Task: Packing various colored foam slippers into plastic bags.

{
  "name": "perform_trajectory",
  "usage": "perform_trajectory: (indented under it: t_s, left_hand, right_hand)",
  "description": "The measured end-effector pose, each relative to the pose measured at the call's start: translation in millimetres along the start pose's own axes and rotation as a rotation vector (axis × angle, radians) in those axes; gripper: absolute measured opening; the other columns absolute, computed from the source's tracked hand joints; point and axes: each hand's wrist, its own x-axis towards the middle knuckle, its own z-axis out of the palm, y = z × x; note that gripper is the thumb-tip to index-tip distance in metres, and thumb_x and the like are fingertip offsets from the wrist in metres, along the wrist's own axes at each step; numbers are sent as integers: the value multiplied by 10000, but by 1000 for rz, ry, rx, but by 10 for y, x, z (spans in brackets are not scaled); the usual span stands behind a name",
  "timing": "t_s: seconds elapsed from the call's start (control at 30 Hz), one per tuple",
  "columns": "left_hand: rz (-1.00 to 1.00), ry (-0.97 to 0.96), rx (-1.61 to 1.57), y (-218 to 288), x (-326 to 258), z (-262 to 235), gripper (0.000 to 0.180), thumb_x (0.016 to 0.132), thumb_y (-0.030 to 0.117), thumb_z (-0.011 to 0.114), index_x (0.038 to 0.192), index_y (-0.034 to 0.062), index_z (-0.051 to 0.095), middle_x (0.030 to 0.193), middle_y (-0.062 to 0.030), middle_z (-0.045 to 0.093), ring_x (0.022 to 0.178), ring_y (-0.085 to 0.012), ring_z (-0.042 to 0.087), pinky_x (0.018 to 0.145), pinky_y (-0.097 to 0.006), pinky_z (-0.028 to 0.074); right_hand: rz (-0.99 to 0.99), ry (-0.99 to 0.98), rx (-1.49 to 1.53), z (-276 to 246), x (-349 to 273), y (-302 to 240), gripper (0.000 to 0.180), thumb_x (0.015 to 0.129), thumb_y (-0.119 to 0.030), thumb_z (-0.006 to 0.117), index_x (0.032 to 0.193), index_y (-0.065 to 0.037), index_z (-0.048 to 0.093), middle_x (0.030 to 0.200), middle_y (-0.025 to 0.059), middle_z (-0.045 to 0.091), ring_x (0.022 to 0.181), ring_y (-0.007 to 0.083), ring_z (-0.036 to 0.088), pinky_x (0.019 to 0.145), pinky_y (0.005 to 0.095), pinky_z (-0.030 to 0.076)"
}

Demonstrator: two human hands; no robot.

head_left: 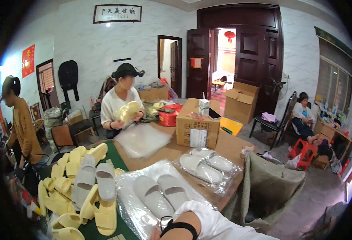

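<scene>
Your right hand (pixel 156 233): one, at the near edge of the scene, mostly cut off by the lower border; whether its fingers are spread, pressed together or pinching something, you cannot tell. Your left hand: out of view, fingers likewise unreadable.

At your right wrist: one black band (pixel 180 230), tied; above it, one white sleeve (pixel 220 224), entering from the near right.

Just beyond your right hand: grey slippers (pixel 154 196), one pair, side by side, soles down, on glossy clear plastic (pixel 130 204) spread over the counter (pixel 232 149). The sleeve covers part of the right slipper's near end.

Farther and to the right: wrapped slippers (pixel 202 166), one pale grey pair in clear film.

To your left: yellow slippers (pixel 106 218), many, heaped at various angles on a green surface (pixel 116 156), with loose grey slippers (pixel 86 182) on top.

To your near right, beside the counter: one grey-green sack (pixel 264 188), mouth open.

Far on the counter: one carton (pixel 184 128), bearing a phone (pixel 214 114) and a small white box (pixel 204 107); to its left, flat clear bags (pixel 140 140).

Beyond those bags: one co-worker (pixel 118 106) in a white top, holding yellow footwear (pixel 130 111) in both hands.

Far right, on the floor: one red stool (pixel 302 152).
</scene>
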Motion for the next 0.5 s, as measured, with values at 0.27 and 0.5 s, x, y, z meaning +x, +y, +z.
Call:
perform_trajectory:
  t_s: [0.27, 0.5]
  left_hand:
    - [520, 589, 120, -1704, -815, -1630, 396, 913, 175, 547, 1272, 18, 490, 1225, -148, 553, 1076, -276, 576, 865, -337, 502]
    - [1704, 2435, 306, -1977, -1153, -1575, 491, 956, 110, 390, 1427, 48, 271, 1050, -105, 588, 910, -191, 596, 819, -272, 478]
  right_hand:
    - [531, -305, -27, -152, -529, -42, 213, 941, -92, 489, 1018, 32, 644, 926, 161, 640, 792, 262, 621, 653, 315, 484]
    - [1223, 525, -1085, -249, -2106, -82, 212, 906, -196, 511, 1003, -41, 617, 806, 139, 644, 734, 257, 634, 655, 323, 484]
